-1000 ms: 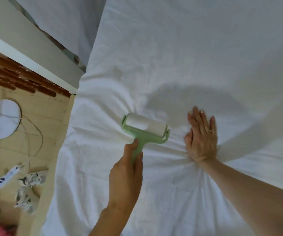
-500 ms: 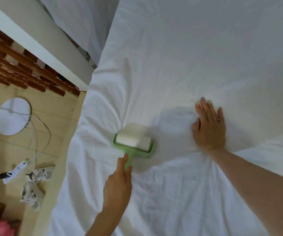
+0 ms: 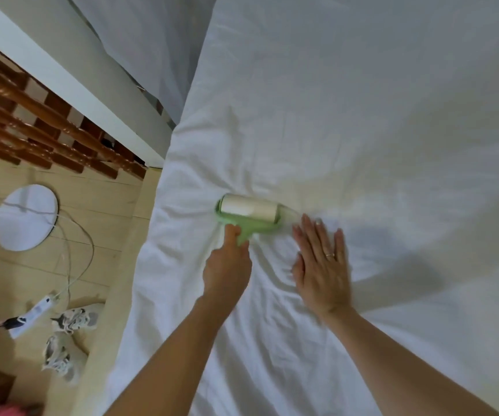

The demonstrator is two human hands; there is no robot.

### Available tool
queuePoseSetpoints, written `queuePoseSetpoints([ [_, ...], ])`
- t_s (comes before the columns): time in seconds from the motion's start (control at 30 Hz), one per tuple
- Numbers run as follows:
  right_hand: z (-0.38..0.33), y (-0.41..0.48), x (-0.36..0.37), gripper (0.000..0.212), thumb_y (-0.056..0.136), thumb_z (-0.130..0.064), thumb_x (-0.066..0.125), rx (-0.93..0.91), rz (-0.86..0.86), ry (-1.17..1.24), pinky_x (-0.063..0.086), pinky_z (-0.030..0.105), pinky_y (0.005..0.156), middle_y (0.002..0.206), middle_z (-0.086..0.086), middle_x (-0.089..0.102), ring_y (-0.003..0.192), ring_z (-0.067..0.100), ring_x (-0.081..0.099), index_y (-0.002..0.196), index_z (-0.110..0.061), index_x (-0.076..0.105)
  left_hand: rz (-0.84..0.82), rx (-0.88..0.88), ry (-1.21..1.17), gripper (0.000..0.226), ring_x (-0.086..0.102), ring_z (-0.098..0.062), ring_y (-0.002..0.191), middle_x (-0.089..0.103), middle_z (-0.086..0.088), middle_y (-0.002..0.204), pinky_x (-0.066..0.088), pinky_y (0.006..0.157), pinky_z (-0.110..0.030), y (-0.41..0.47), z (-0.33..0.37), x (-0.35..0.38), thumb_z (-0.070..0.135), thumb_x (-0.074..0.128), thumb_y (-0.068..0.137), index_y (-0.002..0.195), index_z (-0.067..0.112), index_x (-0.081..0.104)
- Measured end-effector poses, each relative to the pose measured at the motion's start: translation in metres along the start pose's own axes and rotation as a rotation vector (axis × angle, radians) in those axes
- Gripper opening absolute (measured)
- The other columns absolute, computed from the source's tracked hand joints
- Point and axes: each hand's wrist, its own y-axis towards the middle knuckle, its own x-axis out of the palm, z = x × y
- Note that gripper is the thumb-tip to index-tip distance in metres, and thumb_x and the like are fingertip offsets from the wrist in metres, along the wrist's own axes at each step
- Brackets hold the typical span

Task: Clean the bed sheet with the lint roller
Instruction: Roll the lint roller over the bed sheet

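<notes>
Near the left edge of the bed, the left hand [image 3: 227,267] is gripping the green handle of the lint roller [image 3: 249,213], fingers curling round it. The roller's white roll is resting on the bed sheet [image 3: 362,115]. Just beside it, the right hand [image 3: 321,265] is pressing flat on the sheet with straight fingers, and wrinkles are fanning out around both hands. Off the bed, a round white stand base [image 3: 26,217], a power strip [image 3: 33,313] and a pair of shoes [image 3: 68,340] are lying on the wooden floor [image 3: 101,235].
</notes>
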Motion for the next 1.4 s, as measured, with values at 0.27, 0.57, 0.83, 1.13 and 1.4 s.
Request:
queuePoseSetpoints([
  [0.27,0.003,0.001,0.012,0.054,0.090,-0.021,0.033,0.024,0.080,0.011,0.021,0.056,0.112,0.153,0.007,0.030,0.142,0.027,0.026,0.142,-0.010,0.040,-0.049,0.084,0.061,0.037,0.061,-0.040,0.099,0.061,-0.014,0.121,0.041,0.074,-0.035,0.061,0.028,-0.031,0.030,0.037,0.103,0.137,0.018,0.035],
  [0.57,0.001,0.001,0.010,0.060,0.083,-0.019,0.039,0.056,0.047,0.016,0.018,0.054,0.114,0.153,0.005,0.030,0.142,0.024,0.026,0.143,-0.015,0.040,0.000,-0.162,0.067,0.031,0.042,-0.012,0.044,0.043,0.007,0.049,0.032,0.047,-0.031,-0.110,-0.106,-0.039,0.032,0.045,0.099,0.129,0.025,0.046],
  [0.83,0.001,0.001,0.011,0.058,0.084,-0.018,0.039,0.046,0.080,0.011,0.020,0.054,0.114,0.152,0.004,0.031,0.142,0.023,0.027,0.141,-0.014,0.043,0.004,-0.183,0.008,0.028,0.047,-0.019,0.044,0.053,-0.001,0.064,0.029,0.043,-0.028,-0.066,-0.120,-0.036,0.026,0.043,0.101,0.127,0.018,0.045],
  [1.13,0.002,0.002,0.012,0.057,0.084,-0.014,0.041,0.025,0.121,0.001,0.021,0.056,0.112,0.152,0.006,0.032,0.141,0.026,0.028,0.141,-0.012,0.043,0.010,-0.125,-0.077,0.025,0.062,-0.035,0.070,0.055,0.002,0.088,0.044,0.059,-0.031,0.049,-0.047,-0.068,0.032,0.040,0.103,0.124,0.019,0.041],
  [1.4,0.003,0.001,0.014,0.053,0.090,-0.021,0.033,0.020,0.080,-0.023,0.020,0.056,0.112,0.153,0.005,0.029,0.142,0.026,0.026,0.143,-0.013,0.040,0.021,-0.033,-0.025,0.030,0.049,-0.027,0.061,0.056,-0.013,0.087,0.044,0.048,-0.024,0.132,0.008,-0.107,0.026,0.039,0.101,0.130,0.016,0.037],
])
